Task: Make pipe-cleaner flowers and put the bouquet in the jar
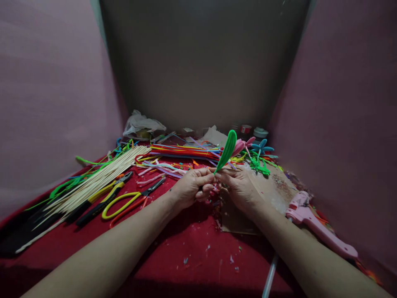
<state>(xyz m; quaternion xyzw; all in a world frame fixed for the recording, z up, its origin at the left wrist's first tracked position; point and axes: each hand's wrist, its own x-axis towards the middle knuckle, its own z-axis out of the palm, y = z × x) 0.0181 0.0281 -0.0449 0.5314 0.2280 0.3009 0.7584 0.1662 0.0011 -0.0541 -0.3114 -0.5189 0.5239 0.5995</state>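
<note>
A green pipe-cleaner leaf stands upright and leans a little to the right. My left hand pinches its narrow lower end between thumb and fingers. Close beside it, my right hand is also closed on the leaf's base, thumb toward the left hand. The exact grip point is partly hidden by the fingertips. Behind the leaf are pink pipe-cleaner petals and a blue pipe-cleaner flower. Under the right hand lies a piece of cardboard.
Left of my hands lie yellow-and-red-handled scissors, pliers and a bundle of bamboo skewers. Loose pipe cleaners stretch across the back. A pink glue gun rests at right, its glue stick beneath my forearm. A plastic bag sits behind.
</note>
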